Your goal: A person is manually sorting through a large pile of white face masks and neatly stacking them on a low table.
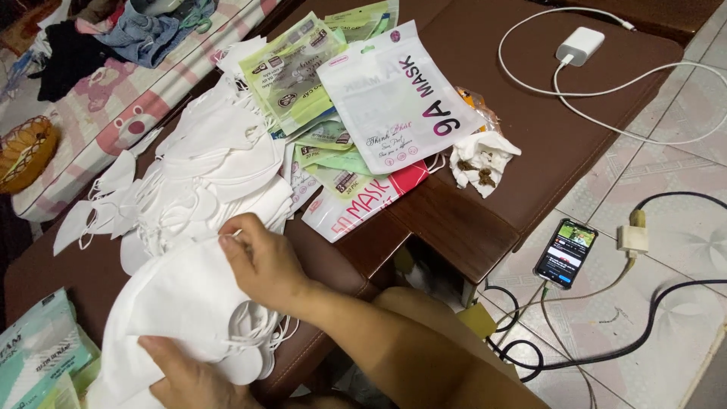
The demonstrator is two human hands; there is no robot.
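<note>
White face masks sit stacked in your two hands at the lower left of the frame, too many and too closely layered to count. Your right hand pinches the top edge of the stack, its grip closed on the masks with the fingertips curled over the rim. Your left hand supports the stack from below at the bottom edge, thumb pressed on the fabric, so that grip is closed on the same masks. Just above, a loose heap of white masks spreads over the brown surface, again beyond counting. To the right of the heap lie several flat mask pouches: one large white one on top, at least three green ones under it, and one with a red strip below. One crumpled tissue lies beside them. One white charger with its cable rests at the upper right. On the tiled floor at the right lies one phone, plugged in, with dark cables near it. One woven basket sits at the left edge.
</note>
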